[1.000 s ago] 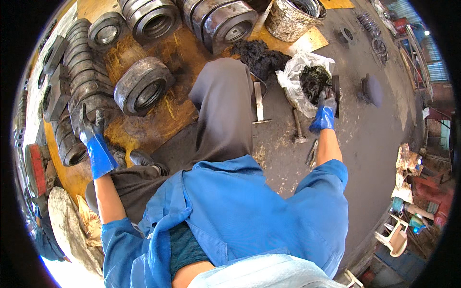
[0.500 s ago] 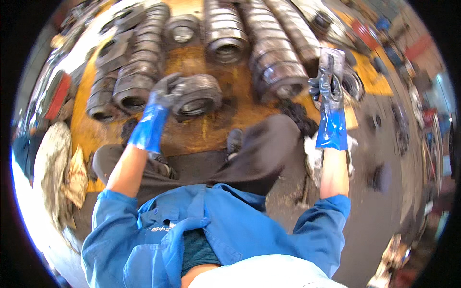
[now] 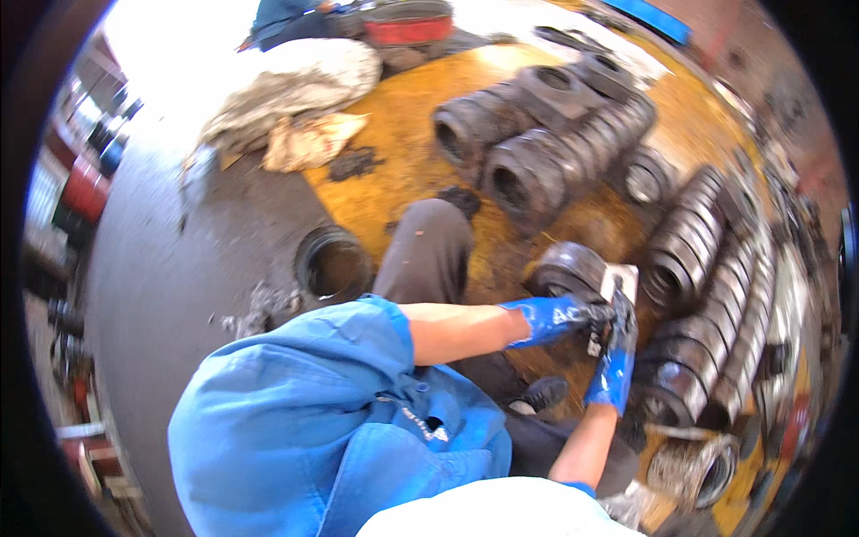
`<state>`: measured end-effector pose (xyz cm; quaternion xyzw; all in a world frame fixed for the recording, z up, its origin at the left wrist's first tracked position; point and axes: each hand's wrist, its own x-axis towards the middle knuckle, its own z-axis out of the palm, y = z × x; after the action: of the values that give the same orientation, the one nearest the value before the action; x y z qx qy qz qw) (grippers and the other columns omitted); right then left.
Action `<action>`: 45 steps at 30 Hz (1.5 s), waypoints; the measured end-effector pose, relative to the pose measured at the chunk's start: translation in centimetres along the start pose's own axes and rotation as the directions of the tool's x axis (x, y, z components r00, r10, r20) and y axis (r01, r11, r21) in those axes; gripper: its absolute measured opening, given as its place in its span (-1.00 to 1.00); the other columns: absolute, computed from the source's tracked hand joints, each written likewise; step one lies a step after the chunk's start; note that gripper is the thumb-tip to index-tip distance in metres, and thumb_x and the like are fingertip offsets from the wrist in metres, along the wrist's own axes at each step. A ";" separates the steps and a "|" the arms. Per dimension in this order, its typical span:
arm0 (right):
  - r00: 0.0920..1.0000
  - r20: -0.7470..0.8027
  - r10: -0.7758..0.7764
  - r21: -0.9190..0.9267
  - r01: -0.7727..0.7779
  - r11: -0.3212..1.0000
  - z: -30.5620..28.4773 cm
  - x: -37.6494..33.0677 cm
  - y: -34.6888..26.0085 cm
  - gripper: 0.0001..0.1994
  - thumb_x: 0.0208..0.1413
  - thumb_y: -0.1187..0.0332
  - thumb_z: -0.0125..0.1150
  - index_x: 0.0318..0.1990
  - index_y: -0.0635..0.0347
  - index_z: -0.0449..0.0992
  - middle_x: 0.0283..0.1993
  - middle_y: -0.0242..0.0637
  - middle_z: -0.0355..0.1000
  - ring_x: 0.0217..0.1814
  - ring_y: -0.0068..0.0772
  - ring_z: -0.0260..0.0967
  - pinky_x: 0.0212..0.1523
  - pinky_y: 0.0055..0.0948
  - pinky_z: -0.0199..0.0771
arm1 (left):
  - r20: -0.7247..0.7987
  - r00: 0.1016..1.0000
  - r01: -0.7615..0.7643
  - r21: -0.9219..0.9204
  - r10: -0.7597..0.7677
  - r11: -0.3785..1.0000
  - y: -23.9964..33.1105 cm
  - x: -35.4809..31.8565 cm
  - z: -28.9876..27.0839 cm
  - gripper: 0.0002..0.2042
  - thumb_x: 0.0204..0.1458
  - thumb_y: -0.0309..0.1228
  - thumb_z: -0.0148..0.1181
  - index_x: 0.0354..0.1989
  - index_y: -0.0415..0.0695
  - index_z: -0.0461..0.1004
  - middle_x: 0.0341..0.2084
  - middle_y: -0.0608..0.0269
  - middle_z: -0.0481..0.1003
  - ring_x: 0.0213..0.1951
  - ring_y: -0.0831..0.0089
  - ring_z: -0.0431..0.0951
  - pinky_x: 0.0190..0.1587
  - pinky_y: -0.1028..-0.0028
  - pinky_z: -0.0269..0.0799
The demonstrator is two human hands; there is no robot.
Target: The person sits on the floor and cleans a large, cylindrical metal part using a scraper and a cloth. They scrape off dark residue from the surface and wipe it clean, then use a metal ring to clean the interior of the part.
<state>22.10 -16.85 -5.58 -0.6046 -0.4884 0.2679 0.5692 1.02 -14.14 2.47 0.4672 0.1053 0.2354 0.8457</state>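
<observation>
My right hand (image 3: pixel 620 331), in a dark-coated glove with a blue cuff, is closed on a flat, pale rectangular piece (image 3: pixel 624 279) that juts out past the fingers. Against it comes my left hand (image 3: pixel 586 313), gloved alike; its fingers are blurred and partly covered, so I cannot tell what it grips. Just beyond both hands a dark, greasy metal ring (image 3: pixel 568 267) sits on the yellow-brown work surface (image 3: pixel 510 259). Whether the left hand touches this ring is unclear.
Rows of stacked metal rings (image 3: pixel 573 161) lie beyond, with more rows (image 3: pixel 684 233) to the right. A dark round container (image 3: pixel 333 262) stands on the grey floor at left. A pale sack (image 3: pixel 295 85) and crumpled brown paper (image 3: pixel 313 140) lie at upper left. Another person's sleeve (image 3: pixel 282 22) shows at the top.
My view has swung to the left. My left hand has left its place on the ring's side and come together with my right hand, which still holds the flat piece.
</observation>
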 end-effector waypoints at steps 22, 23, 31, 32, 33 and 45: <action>0.945 0.307 -0.117 -0.538 0.274 0.797 2.3 -2.6 -5.4 -0.55 0.16 0.41 0.19 0.22 0.26 0.39 0.18 -0.01 0.43 0.25 -0.10 0.37 0.26 -0.25 0.32 | 0.037 0.829 -0.222 -0.894 -0.558 -0.389 8.3 -5.2 -1.4 -0.56 0.33 -0.08 -0.05 0.21 -0.11 0.41 0.01 0.36 0.52 -0.02 0.55 0.47 0.15 0.48 0.35; 0.936 0.327 -0.129 -0.534 0.296 0.792 2.3 -2.6 -5.5 -0.55 0.16 0.42 0.19 0.22 0.26 0.38 0.19 -0.02 0.43 0.26 -0.10 0.37 0.26 -0.25 0.32 | 0.034 0.842 -0.189 -0.916 -0.539 -0.353 7.4 -5.0 -2.1 -0.57 0.33 -0.09 -0.05 0.20 -0.11 0.41 0.00 0.37 0.52 -0.02 0.55 0.47 0.15 0.48 0.35; 0.986 0.040 0.159 -0.701 -0.086 0.708 4.7 -3.6 -9.9 -0.59 0.26 0.16 0.15 0.21 0.05 0.42 0.07 0.02 0.51 0.11 0.09 0.48 0.04 -0.12 0.49 | 0.125 0.917 0.165 -0.983 -0.378 0.074 5.2 -4.4 -3.5 -0.71 0.30 -0.14 0.02 -0.01 -0.04 0.50 -0.15 0.34 0.53 -0.14 0.62 0.47 -0.02 0.57 0.40; 0.997 0.061 0.055 -0.669 0.000 0.743 4.5 -3.7 -8.9 -0.57 0.26 0.09 0.12 0.20 0.05 0.42 0.04 0.08 0.51 0.11 0.11 0.47 0.02 -0.09 0.49 | 0.134 0.914 0.161 -0.986 -0.383 0.040 5.2 -4.2 -3.4 -0.71 0.30 -0.14 0.03 -0.01 -0.05 0.50 -0.16 0.33 0.54 -0.15 0.61 0.48 -0.03 0.56 0.41; 0.992 0.082 0.093 -0.684 -0.012 0.729 4.4 -3.6 -8.1 -0.56 0.25 0.09 0.14 0.21 0.05 0.41 0.02 0.09 0.51 0.11 0.11 0.47 0.02 -0.09 0.49 | 0.126 0.919 0.167 -0.983 -0.373 0.079 5.0 -4.1 -3.8 -0.72 0.29 -0.15 0.04 -0.02 -0.06 0.50 -0.16 0.32 0.54 -0.16 0.59 0.48 -0.05 0.56 0.42; 0.936 0.234 0.261 -0.182 -0.222 0.958 2.3 -3.0 -4.8 -0.45 0.23 0.30 0.13 0.36 0.18 0.23 0.22 -0.08 0.38 0.20 -0.16 0.36 0.10 -0.27 0.39 | 0.165 0.922 0.374 -0.619 -0.351 0.691 -2.1 3.8 -8.8 -0.77 0.24 -0.26 0.14 -0.08 -0.15 0.51 -0.25 0.24 0.59 -0.25 0.44 0.57 -0.20 0.46 0.54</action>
<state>17.51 -19.19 -2.17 -0.6623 -0.4985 0.3736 0.4164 1.46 -6.67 -3.95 0.1250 0.0948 0.0776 0.9846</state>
